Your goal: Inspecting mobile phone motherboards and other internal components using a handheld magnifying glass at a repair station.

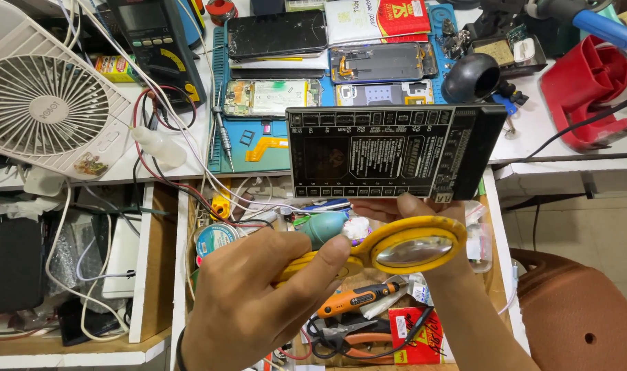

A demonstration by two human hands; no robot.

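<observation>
My left hand [255, 295] grips the handle of a yellow magnifying glass [410, 249] and holds its lens under a black circuit board [389, 151]. My right hand [403, 209] holds that board from below by its lower edge, tilted up toward me. The board is wide and flat, with rows of small connectors and white print on it. Most of my right hand is hidden behind the board and the lens.
Opened phones [272, 96] and a screwdriver [224, 137] lie on a teal mat [217, 69]. A white fan [42, 96] and a multimeter [155, 41] are at left. Below, an open drawer [179, 275] holds an orange rotary tool [355, 299], pliers and wires. A red holder [581, 89] stands at right.
</observation>
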